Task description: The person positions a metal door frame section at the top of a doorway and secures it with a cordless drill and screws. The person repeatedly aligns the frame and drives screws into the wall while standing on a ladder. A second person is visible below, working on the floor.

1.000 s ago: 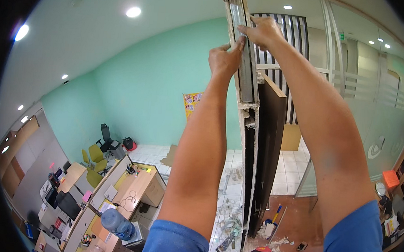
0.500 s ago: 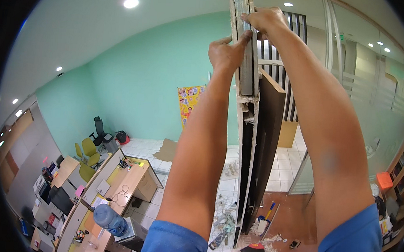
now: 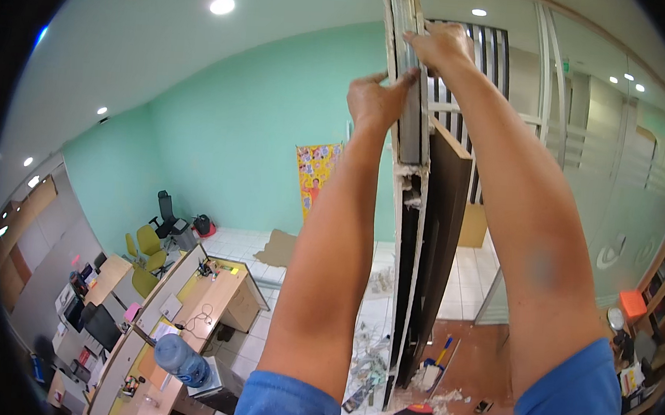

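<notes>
While both my arms reach up overhead, my left hand point(image 3: 375, 99) pinches the tall grey metal frame post point(image 3: 410, 128) from its left side, fingers point(image 3: 400, 80) closed on its edge, and my right hand point(image 3: 442, 45) grips the same post slightly higher, fingers wrapped around it. The post rises from the rubble-strewn tiled floor point(image 3: 375, 318), touching a dark brown wooden door panel point(image 3: 446, 238) on its right.

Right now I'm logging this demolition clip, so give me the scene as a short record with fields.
Left hand: left hand grips the grey metal frame post from its left side
Right hand: right hand holds the same post higher up
Beside post: dark door panel, broken plaster at its edge
Floor below: white rubble, broom
Lower left: wooden desks, blue water bottle
</notes>
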A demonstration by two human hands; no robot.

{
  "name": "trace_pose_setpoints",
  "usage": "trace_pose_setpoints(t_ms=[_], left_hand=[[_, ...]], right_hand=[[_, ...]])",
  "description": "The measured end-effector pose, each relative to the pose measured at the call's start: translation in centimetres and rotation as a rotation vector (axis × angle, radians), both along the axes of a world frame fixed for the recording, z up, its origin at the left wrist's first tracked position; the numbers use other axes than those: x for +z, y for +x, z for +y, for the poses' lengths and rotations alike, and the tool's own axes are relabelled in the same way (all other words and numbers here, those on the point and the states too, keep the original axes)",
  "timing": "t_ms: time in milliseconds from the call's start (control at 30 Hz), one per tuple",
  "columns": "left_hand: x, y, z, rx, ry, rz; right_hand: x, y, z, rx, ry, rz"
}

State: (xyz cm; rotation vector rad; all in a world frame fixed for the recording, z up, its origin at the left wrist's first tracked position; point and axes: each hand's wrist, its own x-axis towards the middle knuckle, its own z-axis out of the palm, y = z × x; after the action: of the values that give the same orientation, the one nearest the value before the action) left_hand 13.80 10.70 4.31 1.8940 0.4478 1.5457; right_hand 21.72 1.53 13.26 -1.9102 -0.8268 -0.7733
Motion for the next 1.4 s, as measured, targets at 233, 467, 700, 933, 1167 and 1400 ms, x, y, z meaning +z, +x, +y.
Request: trace_pose_setpoints(t_ms=[233,467,700,933,1167,1400], left_hand=[[0.9,-0.6,-1.9,0.120,0.049,0.042],[1.1,-0.7,-0.7,0.061,0.051,0.126],[1.0,-0.6,-1.3,0.101,0.093,0.134],[0.8,-0.4,-1.9,0.078,0.006,0.168],[1.2,-1.2,-2.9,0.157,0.015,0.334],[1.7,-1.5,-3.5,0.158,-0.054,0.397]], right_hand=[[-0.4,-1.1,-1.4,0.206,0.110,0.243],[-1.0,0.2,-1.1,0.236,0.121,0.199],[-1.4,-0.3,-0.9,0.204,0.145,0.124],[-0.9,0.1,-1.1,0.247,0.101,0.206],[-1.5,1.0,-1.2,0.429,0.222,0.175],[-1.4,-0.8,-3.2,0.076,-0.154,0.129]])
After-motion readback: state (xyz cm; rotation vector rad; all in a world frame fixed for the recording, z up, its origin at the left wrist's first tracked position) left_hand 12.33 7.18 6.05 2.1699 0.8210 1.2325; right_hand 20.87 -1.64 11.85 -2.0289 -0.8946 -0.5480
